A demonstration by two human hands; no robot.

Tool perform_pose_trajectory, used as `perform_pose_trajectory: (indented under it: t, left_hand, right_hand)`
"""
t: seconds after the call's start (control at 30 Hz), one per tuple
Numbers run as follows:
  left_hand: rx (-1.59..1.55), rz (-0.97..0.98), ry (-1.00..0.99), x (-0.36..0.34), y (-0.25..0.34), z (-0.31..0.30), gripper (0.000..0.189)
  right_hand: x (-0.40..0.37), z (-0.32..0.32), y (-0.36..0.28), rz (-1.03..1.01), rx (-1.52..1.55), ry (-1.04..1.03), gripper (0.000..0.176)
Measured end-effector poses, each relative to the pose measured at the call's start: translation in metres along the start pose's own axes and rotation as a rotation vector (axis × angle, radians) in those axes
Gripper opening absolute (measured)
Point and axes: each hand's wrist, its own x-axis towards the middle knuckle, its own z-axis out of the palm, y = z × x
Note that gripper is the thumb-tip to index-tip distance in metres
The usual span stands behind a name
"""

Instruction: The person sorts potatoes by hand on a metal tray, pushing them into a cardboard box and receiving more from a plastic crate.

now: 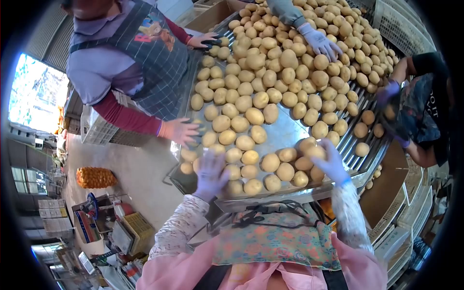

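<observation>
Round tan potatoes (254, 116) cover much of a metal sorting table (285, 133). My left hand (211, 175), in a thin purple glove, lies with fingers spread over potatoes at the near left edge. My right hand (333, 164), gloved the same way, reaches in from the near right. Its fingers are stretched out against a small cluster of potatoes (309, 151), touching them rather than closing round one. Part of the right fingertips blurs into the potatoes.
A person in a checked apron (154, 63) stands left, both hands at the table edge. Another gloved hand (319, 42) reaches over the heap from the far side. A person at right works beside metal rollers (355, 150). Crates (411, 208) flank the right; a full net sack (96, 178) lies left.
</observation>
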Motion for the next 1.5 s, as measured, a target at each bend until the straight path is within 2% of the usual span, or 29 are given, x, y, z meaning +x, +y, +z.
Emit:
perform_pose_trajectory:
  t: [0.03,0.07,0.1,0.17,0.2,0.23,0.27,0.3,0.37,0.4,0.47,0.57,0.67,0.77,0.8,0.83,0.87,0.97,1.0,1.03,1.1,1.17,1.2,1.23,1.3,1.33,1.4,1.43,1.5]
  left_hand:
    - [0.135,-0.067,0.172,0.003,-0.03,0.011,0.066]
    - [0.261,-0.138,0.342,0.006,-0.043,0.021,0.07]
    - [0.252,-0.132,0.328,0.015,-0.038,0.024,0.07]
    - [0.313,-0.14,0.209,0.054,-0.019,0.035,0.074]
    - [0.306,-0.13,0.203,0.07,-0.002,0.045,0.074]
    - [0.353,-0.193,0.3,0.089,0.021,0.058,0.075]
    - [0.398,-0.255,0.396,0.101,0.04,0.067,0.075]
    - [0.388,-0.241,0.392,0.106,0.057,0.069,0.075]
    - [0.2,-0.082,0.256,0.106,0.084,0.063,0.071]
    - [0.204,-0.078,0.256,0.098,0.088,0.065,0.071]
    - [0.133,0.19,0.133,0.068,0.091,0.066,0.067]
    - [0.124,0.222,0.059,0.021,0.065,0.042,0.065]
    - [0.086,0.107,0.0,-0.02,0.04,0.017,0.066]
    - [0.238,0.135,-0.044,-0.035,0.017,-0.002,0.065]
    - [0.242,-0.039,0.069,-0.033,0.009,0.005,0.067]
    - [0.244,-0.217,0.182,-0.031,0.005,0.011,0.069]
    - [0.174,-0.253,0.279,-0.024,0.0,0.018,0.07]
    - [0.287,-0.108,0.275,0.004,-0.001,0.067,0.074]
    - [0.27,-0.214,0.163,0.01,0.046,0.048,0.081]
    - [0.258,-0.213,0.172,0.018,0.043,0.045,0.081]
    - [0.256,0.11,0.074,0.026,0.015,0.025,0.089]
    - [0.217,0.151,0.096,0.041,-0.002,0.027,0.089]
    - [0.258,0.08,0.182,0.053,0.004,0.034,0.088]
    - [0.305,0.01,0.267,0.069,0.012,0.043,0.087]
    - [0.411,-0.113,0.439,0.101,0.029,0.061,0.085]
    - [0.464,-0.17,0.527,0.11,0.037,0.071,0.084]
    - [0.317,-0.019,0.63,0.122,0.056,0.094,0.081]
    - [0.327,-0.029,0.629,0.115,0.07,0.085,0.081]
    - [0.271,-0.011,0.225,0.095,0.104,0.055,0.072]
  right_hand:
    - [-0.036,-0.021,-0.003,0.034,0.232,-0.007,0.054]
    - [-0.075,-0.049,0.01,0.246,0.33,-0.115,0.054]
    - [-0.107,-0.088,0.031,0.495,0.336,-0.403,0.057]
    - [-0.188,-0.121,0.105,0.536,0.207,-0.672,0.057]
    - [-0.18,-0.118,0.027,0.347,-0.56,-0.821,0.052]
    - [-0.188,-0.117,0.031,0.358,-0.558,-0.808,0.052]
    - [-0.198,-0.113,0.041,0.332,-0.279,-0.562,0.051]
    - [-0.205,-0.11,0.055,0.296,-0.009,-0.311,0.049]
    - [-0.168,-0.092,0.066,0.402,0.278,-0.175,0.047]
    - [-0.143,-0.073,0.049,0.324,0.119,-0.005,0.054]
    - [-0.092,-0.047,0.035,-0.239,-0.793,0.117,0.064]
    - [-0.043,0.006,0.025,-0.456,-0.888,-0.011,0.074]
    - [-0.015,0.055,0.036,-0.588,-0.879,-0.205,0.084]
    - [0.002,0.096,0.009,-0.535,-0.918,-0.272,0.089]
    - [0.006,0.108,0.006,-0.529,-0.921,-0.273,0.089]
    - [0.011,0.119,0.007,-0.569,-0.92,-0.301,0.087]
    - [0.016,0.13,0.008,-0.611,-0.919,-0.327,0.086]
    - [0.008,0.147,0.01,-0.759,-0.892,-0.442,0.072]
    - [0.0,0.136,0.0,-0.825,-0.754,-0.473,0.057]
    - [0.003,0.126,0.007,-0.825,-0.769,-0.475,0.057]
    - [0.002,0.104,0.032,-0.557,-0.182,-0.614,0.044]
    - [0.02,0.051,0.023,-0.707,-0.374,-0.164,0.039]
    - [0.03,0.018,0.018,-0.7,-0.599,-0.075,0.04]
    - [0.039,-0.007,-0.006,-0.493,-0.63,0.026,0.043]
    - [0.067,-0.023,0.035,-0.483,-0.987,0.338,0.044]
    - [0.07,-0.02,0.029,-0.487,-0.975,0.339,0.044]
    - [0.077,-0.017,0.005,-0.162,-1.113,-0.029,0.038]
    - [0.077,-0.007,-0.003,-0.172,-1.107,-0.036,0.038]
    - [0.068,0.013,-0.015,-0.087,-1.207,-0.234,0.037]
